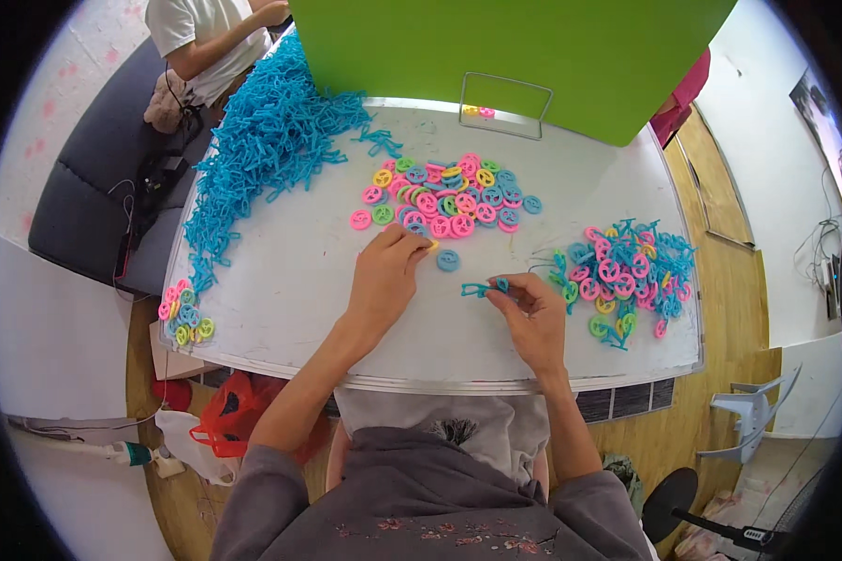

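My left hand point(386, 276) is closed at the near edge of a pile of small spoked plastic wheels point(440, 201) in pink, blue, green and yellow. Between its fingertips shows the edge of a yellow wheel point(433, 246), the rest hidden. A single blue wheel point(448, 260) lies on the table just right of those fingers. My right hand point(535, 323) pinches a blue forked plastic piece point(477, 290), its prongs pointing left. Right of that hand lies a heap of blue pieces with coloured wheels point(617, 276), many seemingly joined together.
A large mound of blue plastic pieces point(271, 122) covers the table's far left. More wheels point(185, 313) lie at the left edge. A green panel point(515, 56) with a wire frame point(505, 103) stands at the back. Another person point(210, 42) sits far left.
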### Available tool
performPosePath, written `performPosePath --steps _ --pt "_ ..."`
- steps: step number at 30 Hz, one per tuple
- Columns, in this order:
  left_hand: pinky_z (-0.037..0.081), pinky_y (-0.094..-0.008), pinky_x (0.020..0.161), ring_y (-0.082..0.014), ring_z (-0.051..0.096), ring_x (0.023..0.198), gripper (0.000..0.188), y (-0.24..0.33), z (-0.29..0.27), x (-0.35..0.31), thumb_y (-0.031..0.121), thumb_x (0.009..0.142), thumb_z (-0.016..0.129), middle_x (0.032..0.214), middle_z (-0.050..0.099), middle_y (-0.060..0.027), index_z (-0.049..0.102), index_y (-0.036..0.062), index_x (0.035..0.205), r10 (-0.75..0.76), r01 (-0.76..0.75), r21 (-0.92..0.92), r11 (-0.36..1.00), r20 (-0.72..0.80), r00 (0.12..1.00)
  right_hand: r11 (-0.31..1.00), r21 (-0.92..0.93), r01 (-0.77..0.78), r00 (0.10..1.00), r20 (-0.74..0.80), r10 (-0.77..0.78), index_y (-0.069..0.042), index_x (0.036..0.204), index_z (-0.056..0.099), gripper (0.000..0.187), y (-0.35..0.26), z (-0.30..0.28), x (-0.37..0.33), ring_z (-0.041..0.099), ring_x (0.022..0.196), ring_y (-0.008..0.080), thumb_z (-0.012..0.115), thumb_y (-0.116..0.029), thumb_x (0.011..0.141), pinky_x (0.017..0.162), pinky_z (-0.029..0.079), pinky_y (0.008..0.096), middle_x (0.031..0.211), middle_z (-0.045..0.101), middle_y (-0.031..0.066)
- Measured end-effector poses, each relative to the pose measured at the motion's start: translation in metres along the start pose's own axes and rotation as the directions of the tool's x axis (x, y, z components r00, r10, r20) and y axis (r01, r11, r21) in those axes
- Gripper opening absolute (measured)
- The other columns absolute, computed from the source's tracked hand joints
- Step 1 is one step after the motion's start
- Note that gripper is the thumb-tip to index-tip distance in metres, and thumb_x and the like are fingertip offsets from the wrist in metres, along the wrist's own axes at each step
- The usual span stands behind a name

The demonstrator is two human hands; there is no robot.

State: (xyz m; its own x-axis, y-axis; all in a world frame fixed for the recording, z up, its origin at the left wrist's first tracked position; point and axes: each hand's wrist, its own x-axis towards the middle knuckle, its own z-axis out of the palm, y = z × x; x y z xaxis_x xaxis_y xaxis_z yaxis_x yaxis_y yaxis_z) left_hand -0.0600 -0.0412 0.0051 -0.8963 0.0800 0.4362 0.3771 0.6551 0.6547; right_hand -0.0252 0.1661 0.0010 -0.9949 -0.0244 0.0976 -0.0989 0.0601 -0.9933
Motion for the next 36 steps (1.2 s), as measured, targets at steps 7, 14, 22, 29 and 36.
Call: performPosePath --steps 7,14,22,29,36 --pt "0.050 -0.0315 0.059 -0.0203 0.064 0.076 0.009 0.030 -0.010 -0.004 -0.001 0.086 0.060 0.091 0.064 -0.0075 0.061 0.0020 0.094 -0.143 0.126 -0.221 0.967 -0.063 0.988 0.996 0.079 -0.046 0.999 -0.023 0.048 0.003 0.101 0.061 0.017 0.007 -0.001 0.000 0.063 0.080 0.0114 0.065 -0.002 0.086 0.072 0.051 0.0247 0.093 0.066 0.0061" --pt "0.057 -0.0248 0.068 -0.0157 0.065 0.088 0.026 0.048 -0.001 -0.037 0.001 0.092 0.054 0.100 0.057 -0.0068 0.061 0.0035 0.116 -0.304 0.311 -0.636 0.706 0.125 0.944 0.990 0.098 -0.098 0.994 0.047 0.094 0.004 0.101 0.061 0.016 0.004 0.002 -0.005 0.063 0.089 0.0133 0.064 0.002 0.085 0.080 0.051 0.0253 0.095 0.066 0.0095" --pt "0.057 -0.0291 0.081 -0.0172 0.063 0.092 0.029 0.045 0.005 -0.047 -0.002 0.092 0.051 0.095 0.053 -0.0057 0.060 -0.0003 0.120 -0.310 0.376 -0.738 0.560 0.234 0.921 0.991 0.132 -0.023 0.997 0.069 0.014 0.005 0.099 0.061 0.014 0.007 0.005 -0.009 0.062 0.089 0.0133 0.062 0.006 0.085 0.081 0.050 0.0250 0.097 0.067 0.0105" --pt "0.056 -0.0257 0.082 -0.0136 0.062 0.087 0.030 0.041 0.006 -0.041 -0.004 0.090 0.054 0.092 0.053 -0.0046 0.062 0.0032 0.118 -0.356 0.330 -0.755 0.566 0.137 0.924 0.995 0.091 -0.041 0.997 0.062 0.036 0.005 0.095 0.062 0.011 0.004 0.012 -0.002 0.064 0.080 0.0131 0.063 0.003 0.085 0.074 0.053 0.0252 0.090 0.067 0.0104" --pt "0.054 -0.0279 0.084 -0.0173 0.061 0.097 0.027 0.028 0.021 -0.058 0.003 0.093 0.054 0.104 0.059 -0.0072 0.061 0.0003 0.119 -0.427 0.444 -0.812 0.379 0.273 0.862 0.997 -0.047 -0.064 0.998 0.026 0.065 0.006 0.085 0.062 0.006 0.005 0.008 -0.007 0.063 0.072 0.0133 0.064 0.003 0.082 0.068 0.052 0.0258 0.080 0.066 0.0085"
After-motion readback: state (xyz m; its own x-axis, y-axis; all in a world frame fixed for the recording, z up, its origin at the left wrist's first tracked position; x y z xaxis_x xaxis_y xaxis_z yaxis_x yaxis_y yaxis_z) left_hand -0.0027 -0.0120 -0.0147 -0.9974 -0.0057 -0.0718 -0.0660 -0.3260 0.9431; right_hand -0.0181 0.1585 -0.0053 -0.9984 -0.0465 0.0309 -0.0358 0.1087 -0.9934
